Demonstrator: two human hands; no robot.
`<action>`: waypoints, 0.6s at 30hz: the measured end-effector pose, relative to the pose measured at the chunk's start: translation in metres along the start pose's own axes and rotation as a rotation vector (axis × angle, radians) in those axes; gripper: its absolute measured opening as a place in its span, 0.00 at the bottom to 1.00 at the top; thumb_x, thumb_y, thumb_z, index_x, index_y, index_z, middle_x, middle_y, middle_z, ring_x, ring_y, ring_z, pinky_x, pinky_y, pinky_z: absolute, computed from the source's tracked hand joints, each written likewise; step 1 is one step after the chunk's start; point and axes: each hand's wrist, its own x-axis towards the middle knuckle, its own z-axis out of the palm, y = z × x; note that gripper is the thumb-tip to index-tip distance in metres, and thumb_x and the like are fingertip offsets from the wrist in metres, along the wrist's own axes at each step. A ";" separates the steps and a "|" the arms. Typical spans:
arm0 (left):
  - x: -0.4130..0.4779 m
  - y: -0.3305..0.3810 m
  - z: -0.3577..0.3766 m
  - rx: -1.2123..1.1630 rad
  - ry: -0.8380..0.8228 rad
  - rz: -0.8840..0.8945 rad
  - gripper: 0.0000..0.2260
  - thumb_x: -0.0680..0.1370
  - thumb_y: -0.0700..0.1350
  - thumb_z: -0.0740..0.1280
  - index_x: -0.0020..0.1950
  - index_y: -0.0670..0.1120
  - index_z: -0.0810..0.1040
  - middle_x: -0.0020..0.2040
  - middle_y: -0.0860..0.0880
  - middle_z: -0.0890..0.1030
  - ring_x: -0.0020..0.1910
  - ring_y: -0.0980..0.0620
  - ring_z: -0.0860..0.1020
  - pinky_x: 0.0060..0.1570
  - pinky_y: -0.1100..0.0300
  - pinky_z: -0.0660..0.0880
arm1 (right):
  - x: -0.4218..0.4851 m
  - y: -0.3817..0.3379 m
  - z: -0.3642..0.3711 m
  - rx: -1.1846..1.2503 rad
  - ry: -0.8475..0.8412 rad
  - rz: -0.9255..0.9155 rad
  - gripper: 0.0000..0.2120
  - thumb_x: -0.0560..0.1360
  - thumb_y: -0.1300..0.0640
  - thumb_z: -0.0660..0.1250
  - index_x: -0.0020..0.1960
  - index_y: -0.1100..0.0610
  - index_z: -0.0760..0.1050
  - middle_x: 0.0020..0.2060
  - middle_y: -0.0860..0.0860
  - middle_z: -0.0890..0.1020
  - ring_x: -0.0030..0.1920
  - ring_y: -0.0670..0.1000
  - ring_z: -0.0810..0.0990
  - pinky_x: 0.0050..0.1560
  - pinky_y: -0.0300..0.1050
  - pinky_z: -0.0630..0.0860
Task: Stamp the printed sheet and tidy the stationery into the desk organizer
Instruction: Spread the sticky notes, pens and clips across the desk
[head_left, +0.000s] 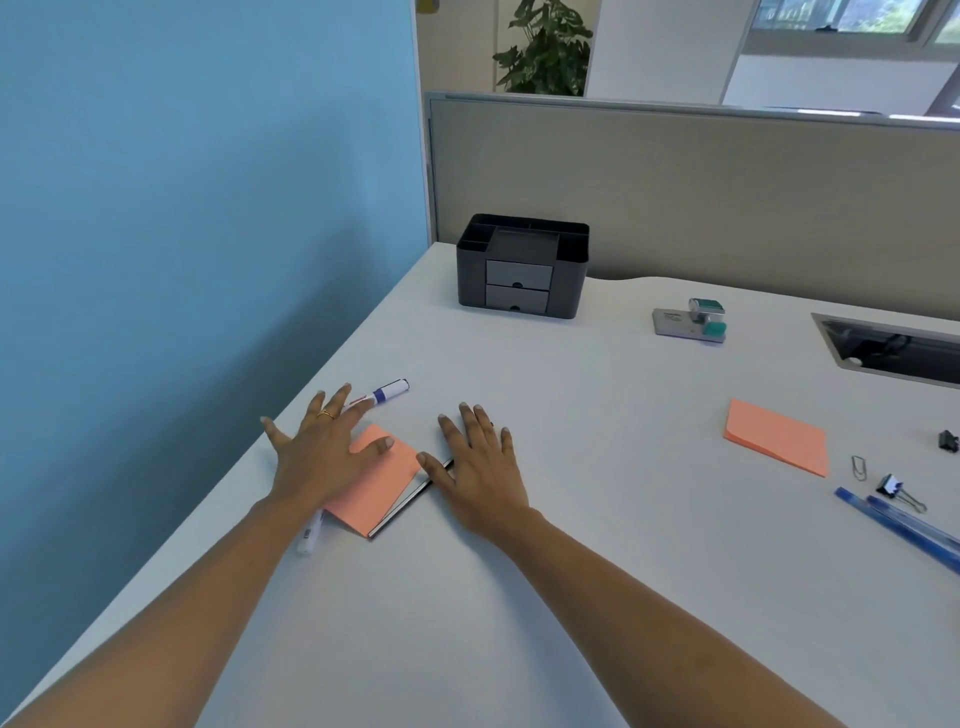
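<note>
Left hand (324, 449) flat on orange pad (379, 486).

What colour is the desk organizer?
The desk organizer is black with two grey drawers; head view shows it.

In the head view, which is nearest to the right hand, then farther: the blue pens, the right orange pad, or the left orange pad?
1. Left orange pad, under the left hand, beside the right hand.
2. Right orange pad, farther right.
3. Blue pens, far right edge.
</note>
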 end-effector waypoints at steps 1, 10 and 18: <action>-0.001 0.005 -0.002 0.059 0.030 0.009 0.26 0.75 0.65 0.56 0.72 0.58 0.61 0.77 0.55 0.54 0.76 0.52 0.51 0.66 0.29 0.43 | -0.004 0.002 -0.001 0.015 0.010 0.005 0.33 0.76 0.35 0.43 0.76 0.51 0.50 0.77 0.51 0.47 0.76 0.50 0.41 0.75 0.54 0.40; -0.001 0.073 -0.014 0.192 -0.014 0.033 0.26 0.77 0.64 0.53 0.72 0.56 0.61 0.77 0.49 0.54 0.76 0.48 0.52 0.66 0.30 0.43 | -0.054 0.060 -0.027 0.061 0.104 0.137 0.44 0.66 0.28 0.34 0.76 0.50 0.50 0.77 0.49 0.47 0.76 0.48 0.40 0.74 0.57 0.38; -0.030 0.198 0.032 -0.044 -0.116 0.463 0.24 0.78 0.59 0.56 0.72 0.52 0.61 0.77 0.52 0.54 0.76 0.54 0.52 0.72 0.41 0.47 | -0.112 0.145 -0.072 -0.101 0.186 0.408 0.40 0.69 0.31 0.34 0.75 0.49 0.50 0.77 0.49 0.45 0.76 0.49 0.39 0.72 0.61 0.37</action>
